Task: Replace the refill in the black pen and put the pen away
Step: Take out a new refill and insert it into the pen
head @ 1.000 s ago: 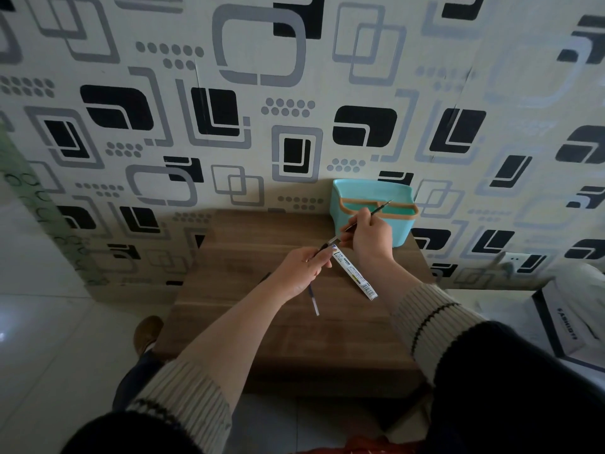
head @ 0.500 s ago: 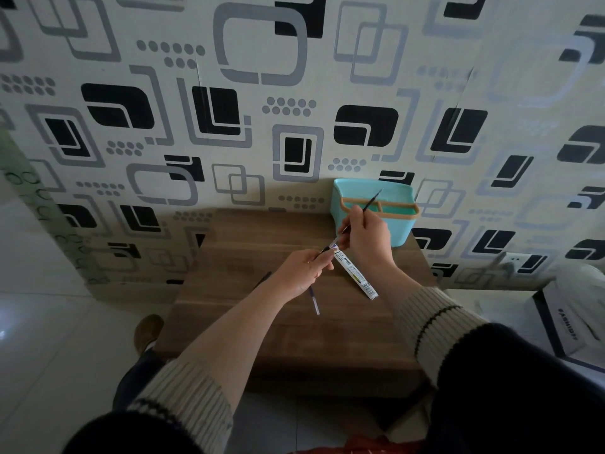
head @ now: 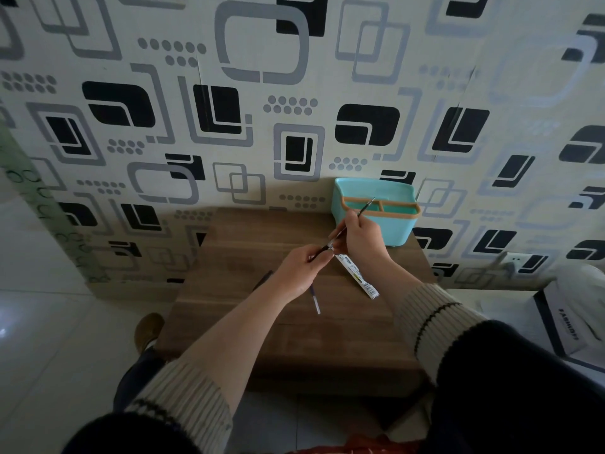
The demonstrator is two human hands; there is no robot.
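My left hand [head: 299,273] pinches the short black pen barrel [head: 319,254] over the wooden table [head: 248,326]. My right hand [head: 358,235] holds a thin dark refill [head: 366,207]. Its lower end meets the barrel's open end, and its tip points up towards the teal pen holder [head: 397,229]. Another refill [head: 315,299], pale with a dark end, lies on the table below my left hand. A white printed refill packet [head: 358,277] lies beside my right wrist. A dark slim part [head: 263,278] shows on the table behind my left forearm.
The teal holder with an orange rim stands at the table's back right corner against the patterned wall [head: 294,93]. A white bag [head: 569,322] sits on the floor to the right. A brown shoe [head: 149,330] is on the tiled floor at the left.
The refill's upper tip has shifted slightly left and down as my right hand closed in on my left. My left hand has hardly moved.
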